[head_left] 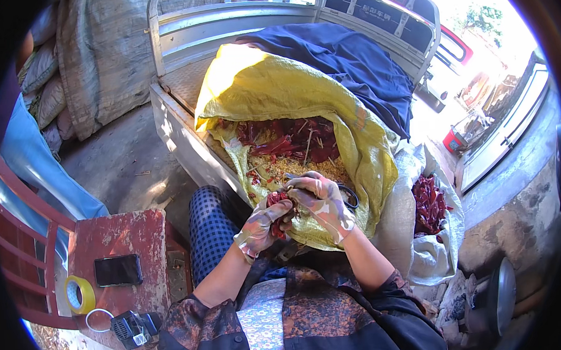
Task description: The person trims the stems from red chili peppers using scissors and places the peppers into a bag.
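Both my hands wear stained, patterned gloves and meet over the mouth of a yellow woven sack [258, 88]. My left hand [262, 224] grips a dried red chili [278, 200]. My right hand [321, 201] closes on the same chili from above, with scissors [347, 196] hooked on its fingers. Inside the sack lie dried red chilies [291, 137] and a heap of pale seeds [280, 167]. The sack rests against my lap and the edge of a metal cart bed [185, 141].
A white sack [411, 163] with more red chilies [429, 203] stands at my right. On a worn red stool [123, 232] at my left lie a dark phone [118, 270], a yellow tape roll [79, 294] and a small black device [134, 328]. A blue cloth [351, 65] covers the cart bed.
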`<state>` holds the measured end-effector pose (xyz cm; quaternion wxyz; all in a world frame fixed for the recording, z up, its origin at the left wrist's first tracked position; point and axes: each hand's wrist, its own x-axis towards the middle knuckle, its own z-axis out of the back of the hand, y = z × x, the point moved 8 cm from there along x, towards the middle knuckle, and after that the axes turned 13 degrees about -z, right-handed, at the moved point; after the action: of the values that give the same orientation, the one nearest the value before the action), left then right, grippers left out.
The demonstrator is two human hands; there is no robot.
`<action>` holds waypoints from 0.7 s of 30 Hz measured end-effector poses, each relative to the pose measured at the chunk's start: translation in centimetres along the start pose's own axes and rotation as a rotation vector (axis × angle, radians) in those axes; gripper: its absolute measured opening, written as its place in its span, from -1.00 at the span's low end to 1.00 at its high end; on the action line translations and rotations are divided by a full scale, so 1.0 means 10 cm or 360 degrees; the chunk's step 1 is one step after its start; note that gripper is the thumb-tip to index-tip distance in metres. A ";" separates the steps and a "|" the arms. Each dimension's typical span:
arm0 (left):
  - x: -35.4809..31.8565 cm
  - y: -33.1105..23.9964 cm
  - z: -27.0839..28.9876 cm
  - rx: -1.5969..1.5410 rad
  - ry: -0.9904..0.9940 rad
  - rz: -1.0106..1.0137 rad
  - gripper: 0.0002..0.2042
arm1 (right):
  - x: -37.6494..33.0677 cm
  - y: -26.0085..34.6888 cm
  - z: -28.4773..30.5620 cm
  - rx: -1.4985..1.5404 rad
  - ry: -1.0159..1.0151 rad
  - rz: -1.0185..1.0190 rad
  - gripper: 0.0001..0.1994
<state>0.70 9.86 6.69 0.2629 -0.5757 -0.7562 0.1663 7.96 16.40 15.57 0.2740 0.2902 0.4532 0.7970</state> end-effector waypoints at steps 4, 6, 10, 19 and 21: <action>0.01 0.05 0.10 0.0406 0.0063 -0.0040 -0.79 | -0.01 -0.04 -0.09 -0.0078 0.0189 -0.0023 -0.86; -0.03 0.02 0.07 0.0503 0.0033 -0.0097 -0.74 | -0.04 0.03 -0.09 -0.0239 0.0168 0.0065 -0.88; -0.01 -0.01 0.10 0.0688 0.0204 -0.0324 -0.68 | -0.14 0.34 -0.11 -0.0974 0.0056 0.0192 -0.85; 0.01 0.31 0.48 0.0009 0.0198 -0.0317 -0.65 | -0.13 -0.24 -0.15 0.0109 0.0106 -0.0341 -0.92; 0.01 0.22 0.42 0.0473 0.0198 -0.0441 -0.67 | -0.14 -0.34 -0.20 0.0598 0.0057 -0.0434 -0.92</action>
<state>-0.07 10.80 2.15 0.4113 -0.4303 -0.7776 0.2026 8.08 15.80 11.45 0.3122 0.2582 0.6334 0.6593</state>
